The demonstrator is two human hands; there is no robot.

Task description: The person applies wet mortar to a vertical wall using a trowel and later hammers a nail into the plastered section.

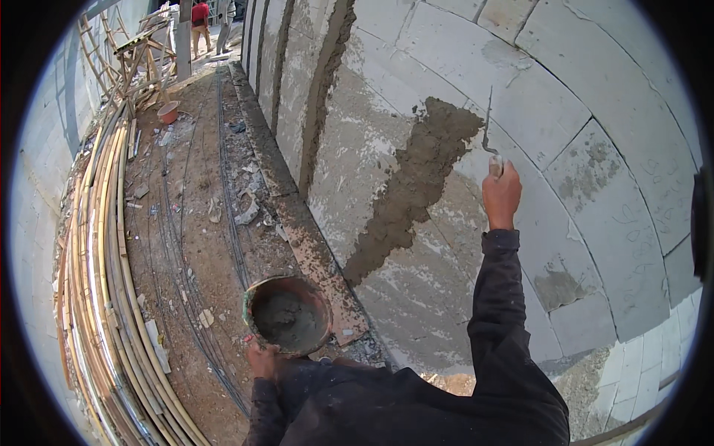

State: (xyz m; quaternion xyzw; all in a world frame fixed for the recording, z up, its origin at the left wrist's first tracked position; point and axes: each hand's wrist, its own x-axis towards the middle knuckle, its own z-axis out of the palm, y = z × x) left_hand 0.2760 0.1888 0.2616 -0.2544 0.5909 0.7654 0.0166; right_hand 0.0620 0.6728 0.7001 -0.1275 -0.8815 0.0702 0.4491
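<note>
My right hand (501, 195) is closed round the handle of a trowel (488, 126), raised close to the block wall (535, 223) on the right. The trowel's thin blade is seen edge-on and points upward. Just left of it, a thick strip of wet grey mortar (416, 186) runs slantwise down the wall to its foot. Low in front of me, my left hand (262, 360) grips the rim of a bucket (326, 297). Grey mortar (286, 316) lies inside the bucket. Part of the left hand's fingers is hidden by the rim.
Bamboo poles (111, 275) lie lengthwise along the left. Thin dark rods (227, 178) and rubble cover the dirt ground (193, 245). An orange bucket (168, 112) stands farther off, near a wooden trestle (149, 56). Two people (201, 26) are in the far background.
</note>
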